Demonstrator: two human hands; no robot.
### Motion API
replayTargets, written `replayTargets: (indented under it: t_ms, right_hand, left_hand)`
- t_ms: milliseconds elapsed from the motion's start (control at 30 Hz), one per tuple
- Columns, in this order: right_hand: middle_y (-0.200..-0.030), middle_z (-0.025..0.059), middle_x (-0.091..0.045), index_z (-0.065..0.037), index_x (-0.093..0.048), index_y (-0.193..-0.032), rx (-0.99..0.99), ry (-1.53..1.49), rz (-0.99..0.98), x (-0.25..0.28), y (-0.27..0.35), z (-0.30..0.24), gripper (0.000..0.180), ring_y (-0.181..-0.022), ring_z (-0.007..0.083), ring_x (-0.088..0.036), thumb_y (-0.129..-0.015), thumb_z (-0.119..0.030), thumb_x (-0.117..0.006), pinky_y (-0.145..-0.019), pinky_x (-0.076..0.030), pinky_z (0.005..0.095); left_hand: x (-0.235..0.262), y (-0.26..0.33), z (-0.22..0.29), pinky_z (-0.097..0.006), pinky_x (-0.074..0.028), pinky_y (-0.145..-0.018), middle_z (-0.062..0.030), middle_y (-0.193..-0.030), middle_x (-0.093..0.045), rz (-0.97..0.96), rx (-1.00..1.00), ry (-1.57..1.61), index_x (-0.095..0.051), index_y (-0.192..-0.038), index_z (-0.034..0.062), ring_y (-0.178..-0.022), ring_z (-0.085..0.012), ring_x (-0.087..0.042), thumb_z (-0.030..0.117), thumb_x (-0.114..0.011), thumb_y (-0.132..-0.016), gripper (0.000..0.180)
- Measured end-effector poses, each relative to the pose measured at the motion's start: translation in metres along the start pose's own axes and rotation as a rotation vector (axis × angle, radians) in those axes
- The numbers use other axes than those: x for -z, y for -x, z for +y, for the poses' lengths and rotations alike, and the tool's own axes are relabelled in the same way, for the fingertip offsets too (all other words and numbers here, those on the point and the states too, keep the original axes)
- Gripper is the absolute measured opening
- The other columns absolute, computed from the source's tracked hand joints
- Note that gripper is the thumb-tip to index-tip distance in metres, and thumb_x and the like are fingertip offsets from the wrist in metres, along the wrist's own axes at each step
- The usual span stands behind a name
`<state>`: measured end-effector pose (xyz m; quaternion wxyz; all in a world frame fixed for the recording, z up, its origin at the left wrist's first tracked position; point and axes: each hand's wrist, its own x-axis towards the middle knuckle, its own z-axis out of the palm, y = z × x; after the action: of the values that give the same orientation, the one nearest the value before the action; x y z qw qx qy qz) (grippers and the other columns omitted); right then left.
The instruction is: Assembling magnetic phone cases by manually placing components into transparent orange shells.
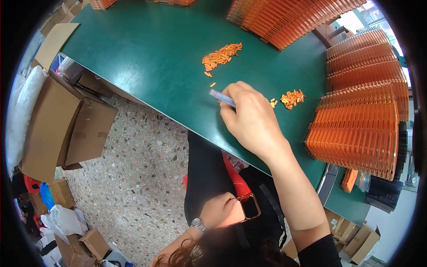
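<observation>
R hand (pixel 251 118) reaches fwd over the green desk (pixel 147 53), forearm coming up from lower right, wrist bent, knuckles up. Fingers curled shut round a thin pale-blue stick (pixel 222 97); its tip pokes out left of the thumb, angled just above the desk top.

L hand (pixel 218 209) low in the lap, w/ a watch on the wrist, fingers wrapped on a phone (pixel 242 209) in a pinkish case, held face-up against dark clothing.

Around: big pile of small orange pieces (pixel 221 56) further out on the desk, well apart from the stick; smaller orange pile (pixel 292 98) just right of the R hand, a few strays between. Stacks of orange trays (pixel 356 133) crowd the desk's right side and far edge. Cardboard boxes (pixel 62 129) on the speckled floor (pixel 138 178) to the left.
</observation>
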<state>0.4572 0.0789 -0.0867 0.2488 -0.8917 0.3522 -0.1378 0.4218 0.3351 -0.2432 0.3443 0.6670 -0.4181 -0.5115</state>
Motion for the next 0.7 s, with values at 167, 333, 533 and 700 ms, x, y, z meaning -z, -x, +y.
replayTargets:
  t_ms: [167, 333, 533, 700]
  right_hand:
    - [-0.092, 0.0203, -0.065, 0.005, -0.068, -0.099, -0.006, -0.185, -0.017, 0.006, 0.012, 0.009, 0.014, -0.087, 0.0396, -0.065, -0.094, -0.009, -0.066, -0.078, -0.05, 0.0459]
    - [-0.094, 0.0201, -0.066, 0.003, -0.068, -0.102, 0.01, -0.24, -0.023, 0.009, 0.014, 0.016, 0.016, -0.086, 0.0391, -0.064, -0.095, -0.011, -0.066, -0.078, -0.05, 0.0454]
    - [-0.097, 0.0216, -0.067, 0.002, -0.066, -0.099, 0.068, -0.055, -0.001, 0.001, 0.012, 0.011, 0.013, -0.091, 0.0424, -0.066, -0.095, -0.01, -0.065, -0.082, -0.051, 0.051]
    - [-0.098, 0.0213, -0.066, 0.001, -0.065, -0.099, 0.098, -0.067, -0.021, 0.013, 0.043, 0.01, 0.01, -0.092, 0.0439, -0.066, -0.093, -0.007, -0.063, -0.08, -0.052, 0.051]
  left_hand:
    - [-0.002, 0.002, 0.001, -0.046, -0.056, -0.08, -0.0167, -0.095, -0.074, 0.015, -0.031, -0.003, -0.069, -0.106, 0.0068, -0.09, -0.0385, -0.072, 0.026, -0.061, -0.102, 0.021]
    - [-0.003, 0.005, 0.0, -0.047, -0.055, -0.079, -0.0196, -0.094, -0.073, -0.021, 0.012, 0.033, -0.068, -0.105, 0.0034, -0.089, -0.0398, -0.071, 0.022, -0.061, -0.102, 0.02]
    - [0.002, 0.013, 0.007, -0.047, -0.056, -0.08, -0.0212, -0.097, -0.073, -0.009, -0.053, -0.019, -0.069, -0.103, 0.0007, -0.09, -0.042, -0.071, 0.016, -0.061, -0.1, 0.018]
    - [0.015, 0.013, 0.028, -0.049, -0.055, -0.078, -0.0188, -0.092, -0.071, 0.064, -0.16, -0.213, -0.067, -0.102, 0.0032, -0.088, -0.0411, -0.069, 0.014, -0.061, -0.098, 0.013]
